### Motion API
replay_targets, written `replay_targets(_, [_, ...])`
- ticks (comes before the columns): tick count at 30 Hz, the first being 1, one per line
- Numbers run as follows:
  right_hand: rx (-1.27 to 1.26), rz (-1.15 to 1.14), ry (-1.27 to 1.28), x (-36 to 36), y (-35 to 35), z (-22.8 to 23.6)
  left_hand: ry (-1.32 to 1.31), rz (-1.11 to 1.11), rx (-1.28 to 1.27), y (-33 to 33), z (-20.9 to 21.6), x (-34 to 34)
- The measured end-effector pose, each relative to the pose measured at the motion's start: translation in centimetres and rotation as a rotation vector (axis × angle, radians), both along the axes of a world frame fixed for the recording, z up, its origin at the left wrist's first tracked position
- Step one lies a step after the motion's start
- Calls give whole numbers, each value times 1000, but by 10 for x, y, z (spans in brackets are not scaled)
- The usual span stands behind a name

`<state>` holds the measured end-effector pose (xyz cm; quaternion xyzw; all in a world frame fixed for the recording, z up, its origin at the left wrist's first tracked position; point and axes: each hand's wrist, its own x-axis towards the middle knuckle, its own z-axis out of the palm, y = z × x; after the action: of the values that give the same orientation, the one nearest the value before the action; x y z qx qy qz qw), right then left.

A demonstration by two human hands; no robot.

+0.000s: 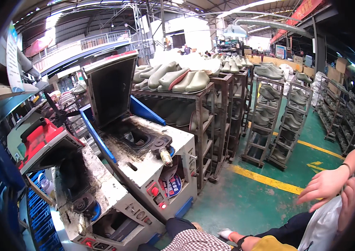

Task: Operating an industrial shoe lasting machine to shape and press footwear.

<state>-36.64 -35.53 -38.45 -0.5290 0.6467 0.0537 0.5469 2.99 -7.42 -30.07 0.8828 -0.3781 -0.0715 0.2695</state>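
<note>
Low grip (225, 233), green floor (248, 205), shoe racks (200, 142), machines (181, 143)

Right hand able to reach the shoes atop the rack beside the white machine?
Probably not without moving closer: the right hand sits low near the body, while the shoes are up on top of the rack, clearly farther off.

The green floor (227, 196) is carrying quite a crowd! Two white machines (146, 182) are standing side by side over at its left, and a brown metal rack (200, 142) is standing just beyond them. Up on that rack's top, olive shoes (177, 79) are lying along the near edge, two sitting right by the front right corner, and more are filling the shelf below. Farther right, two narrow racks (256, 145) are standing upright, holding shoes shelf above shelf.
</note>
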Motion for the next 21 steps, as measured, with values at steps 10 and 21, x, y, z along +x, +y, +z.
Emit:
replay_targets(10, [-404, 477, 202, -75, -42, -134, -27, 37, -207, -31, -14, -13])
replay_targets(21, [-383, 1021, 97, 8, -73, -45, -713, 412, -457, 55, 227, 20])
